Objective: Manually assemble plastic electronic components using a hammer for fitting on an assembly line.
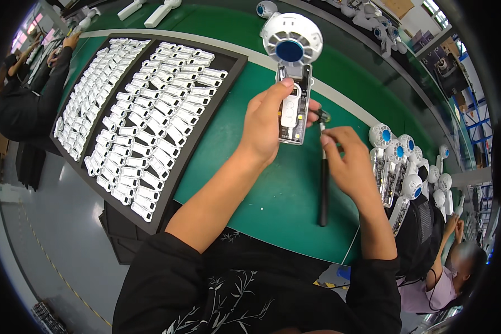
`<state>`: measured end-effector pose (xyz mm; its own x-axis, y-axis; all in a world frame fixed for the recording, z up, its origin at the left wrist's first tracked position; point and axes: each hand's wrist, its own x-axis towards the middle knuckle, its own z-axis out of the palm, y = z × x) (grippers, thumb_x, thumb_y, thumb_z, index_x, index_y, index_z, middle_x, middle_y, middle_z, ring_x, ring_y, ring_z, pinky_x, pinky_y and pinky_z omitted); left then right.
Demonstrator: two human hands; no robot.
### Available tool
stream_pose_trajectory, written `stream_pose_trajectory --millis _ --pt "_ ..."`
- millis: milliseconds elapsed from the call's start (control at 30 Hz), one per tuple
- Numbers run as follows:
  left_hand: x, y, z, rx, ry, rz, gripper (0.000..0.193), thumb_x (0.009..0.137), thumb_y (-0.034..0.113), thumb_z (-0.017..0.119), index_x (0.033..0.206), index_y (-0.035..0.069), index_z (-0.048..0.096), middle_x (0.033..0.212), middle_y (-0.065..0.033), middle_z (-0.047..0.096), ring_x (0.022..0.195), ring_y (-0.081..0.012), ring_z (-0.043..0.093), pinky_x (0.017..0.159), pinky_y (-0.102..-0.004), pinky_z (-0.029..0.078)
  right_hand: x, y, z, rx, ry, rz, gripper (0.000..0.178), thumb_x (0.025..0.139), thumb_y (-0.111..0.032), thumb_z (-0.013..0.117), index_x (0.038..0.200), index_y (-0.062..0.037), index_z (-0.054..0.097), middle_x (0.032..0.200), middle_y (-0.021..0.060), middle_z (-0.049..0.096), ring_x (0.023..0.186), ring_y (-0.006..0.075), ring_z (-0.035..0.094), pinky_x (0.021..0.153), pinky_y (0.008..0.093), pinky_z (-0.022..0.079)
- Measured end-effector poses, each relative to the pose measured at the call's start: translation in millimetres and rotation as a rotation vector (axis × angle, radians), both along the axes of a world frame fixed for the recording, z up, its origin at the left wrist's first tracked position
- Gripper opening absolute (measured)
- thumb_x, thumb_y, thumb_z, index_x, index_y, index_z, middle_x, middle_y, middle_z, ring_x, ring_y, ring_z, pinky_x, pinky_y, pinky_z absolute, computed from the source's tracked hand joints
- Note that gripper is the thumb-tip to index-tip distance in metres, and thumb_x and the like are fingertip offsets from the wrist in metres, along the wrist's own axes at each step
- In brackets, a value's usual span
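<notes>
My left hand (261, 119) is wrapped round the clear handle of a handheld fan (293, 47), its thumb on the front. The fan has a round white head with a blue centre and is held head up. A white button plate (288, 113) lies on the handle's front, below the thumb. Close by on the right, my right hand (345, 156) pinches the metal shaft of a small hammer-like tool (323, 189). Its long black grip hangs down and its small dark head is up, beside the fan handle.
A black tray (228, 83) with rows of white plates stands on the green table (250, 206) at left. Several similar fans (396, 150) are gathered at right. Along the far side runs a green conveyor belt (217, 25). One person (30, 111) sits far left, another (445, 275) lower right.
</notes>
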<state>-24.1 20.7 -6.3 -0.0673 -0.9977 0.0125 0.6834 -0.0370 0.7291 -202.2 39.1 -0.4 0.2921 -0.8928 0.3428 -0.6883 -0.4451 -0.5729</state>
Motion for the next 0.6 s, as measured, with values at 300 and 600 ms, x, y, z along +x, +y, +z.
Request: stream_pose_trajectory --millis 300,600 --pt "-21 2 -15 -0.118 -0.101 0.119 0.061 0.096 0.045 0.044 0.130 -0.006 0.042 0.131 -0.0197 0.049 0.105 -0.0242 0.059 0.088 -0.0369 0.048 3 -59 8 0.817 -0.840 -0.056 0.045 0.095 -0.048 0.049 0.092 -0.0038 0.055 0.065 0.0066 0.055 0.048 0.0129 0.051 0.041 0.0261 0.038" --pt "-5 0 -13 0.071 -0.118 0.092 0.052 0.098 0.039 0.044 0.134 0.001 0.042 0.131 -0.0164 0.046 0.109 -0.0260 0.055 0.087 -0.0367 0.047 50 -135 -9 -0.015 -0.171 -0.196 0.061 0.090 -0.040 0.060 0.134 -0.0029 0.041 0.072 0.0093 0.062 0.064 0.0185 0.058 0.060 0.0287 0.045"
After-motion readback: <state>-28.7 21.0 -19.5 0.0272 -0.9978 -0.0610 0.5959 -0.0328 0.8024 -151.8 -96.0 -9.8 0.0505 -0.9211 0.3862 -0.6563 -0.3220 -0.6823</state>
